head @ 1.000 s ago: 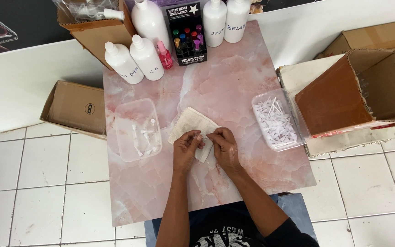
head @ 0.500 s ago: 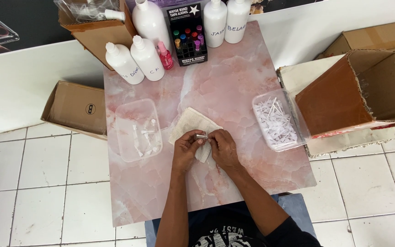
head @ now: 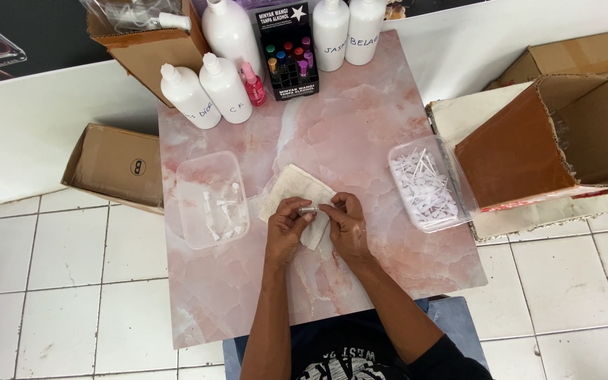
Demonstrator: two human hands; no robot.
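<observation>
My left hand and my right hand meet over the middle of the pink marble table. Between their fingertips they pinch a small silver-capped vial, held level just above a folded beige cloth. A clear plastic tub with a few small clear parts sits left of my left hand. To the right of my right hand stands another clear tub, filled with several thin white tubes.
Several white bottles and a small pink bottle flank a black display box of coloured vials at the table's far edge. An open brown carton stands at the right; a flat carton lies on the tiled floor, left.
My hands have shifted slightly, and the small vial now shows between my fingertips. Nothing else on the table has moved.
</observation>
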